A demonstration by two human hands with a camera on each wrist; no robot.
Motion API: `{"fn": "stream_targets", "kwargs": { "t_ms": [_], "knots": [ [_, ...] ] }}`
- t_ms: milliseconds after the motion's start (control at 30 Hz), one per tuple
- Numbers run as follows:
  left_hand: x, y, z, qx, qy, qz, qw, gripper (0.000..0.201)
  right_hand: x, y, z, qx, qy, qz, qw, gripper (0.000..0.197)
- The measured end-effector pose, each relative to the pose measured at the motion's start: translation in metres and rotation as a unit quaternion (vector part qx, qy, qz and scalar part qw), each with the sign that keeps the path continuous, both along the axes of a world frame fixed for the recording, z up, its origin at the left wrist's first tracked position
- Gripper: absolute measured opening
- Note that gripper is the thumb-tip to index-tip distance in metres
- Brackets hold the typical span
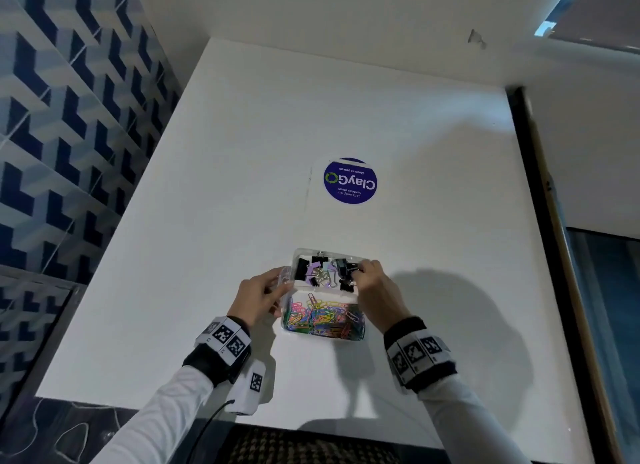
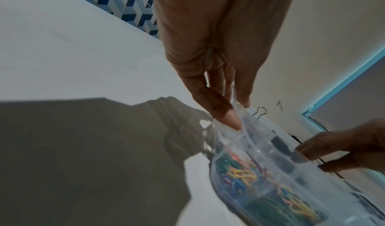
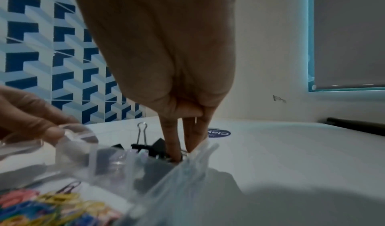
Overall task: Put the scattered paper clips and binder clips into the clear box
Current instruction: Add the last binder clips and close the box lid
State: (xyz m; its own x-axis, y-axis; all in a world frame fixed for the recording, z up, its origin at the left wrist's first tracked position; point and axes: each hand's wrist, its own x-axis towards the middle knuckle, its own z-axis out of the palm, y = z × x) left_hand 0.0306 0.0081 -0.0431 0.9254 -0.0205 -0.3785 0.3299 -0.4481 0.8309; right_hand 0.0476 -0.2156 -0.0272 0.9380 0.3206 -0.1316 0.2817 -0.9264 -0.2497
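A clear box (image 1: 287, 326) stands on the white table (image 1: 433, 186), near its front. The near compartment holds several coloured paper clips (image 1: 322, 318); the far one holds black and purple binder clips (image 1: 313, 271). My left hand (image 1: 282, 283) pinches the box's left wall between thumb and fingers (image 2: 225, 112). My right hand (image 1: 360, 268) reaches into the far right corner, its fingertips (image 3: 177, 154) down on a black binder clip (image 3: 154, 147) and pinching it. The box wall (image 3: 187, 168) blurs the near part of the right wrist view.
A round blue sticker (image 1: 350, 180) lies on the table beyond the box. A blue patterned tiled wall (image 1: 69, 134) runs along the left, and a black strip (image 1: 533, 221) borders the table's right edge. White table surface surrounds the box.
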Motion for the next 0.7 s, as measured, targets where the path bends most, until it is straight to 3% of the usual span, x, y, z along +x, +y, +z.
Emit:
{"fn": "stream_targets", "kwargs": {
  "t_ms": [67, 200, 333, 433, 533, 600, 633, 700],
  "knots": [
    [-0.001, -0.001, 0.000, -0.003, 0.000, -0.002, 1.000, 0.033, 0.003, 0.000, 0.002, 0.013, 0.001, -0.007, 1.000, 0.016],
    [-0.003, 0.001, 0.000, -0.003, 0.006, -0.008, 1.000, 0.033, 0.007, 0.016, -0.003, 0.127, -0.013, -0.069, 0.989, 0.024],
    [-0.001, 0.002, 0.002, -0.022, 0.015, -0.003, 1.000, 0.037, -0.006, 0.051, -0.011, 0.163, -0.005, -0.002, 0.987, 0.041],
    [-0.002, 0.002, 0.002, -0.027, 0.019, 0.003, 0.999, 0.040, -0.009, 0.056, 0.003, 0.192, -0.050, 0.023, 0.980, 0.036],
    [-0.003, 0.001, 0.003, 0.002, 0.019, 0.015, 1.000, 0.033, -0.008, 0.025, 0.010, 0.170, -0.070, -0.115, 0.976, 0.038],
    [-0.004, 0.001, 0.003, 0.009, 0.015, 0.043, 0.999, 0.014, -0.016, -0.006, 0.007, 0.141, -0.051, -0.246, 0.958, 0.023],
    [-0.005, 0.000, 0.003, 0.010, 0.018, 0.055, 0.998, 0.007, -0.020, -0.020, 0.005, 0.140, -0.004, -0.294, 0.945, 0.017],
    [-0.008, -0.001, 0.001, 0.029, 0.027, 0.050, 0.998, 0.015, -0.029, -0.038, -0.002, 0.204, 0.139, -0.333, 0.910, 0.023]
  ]
}}
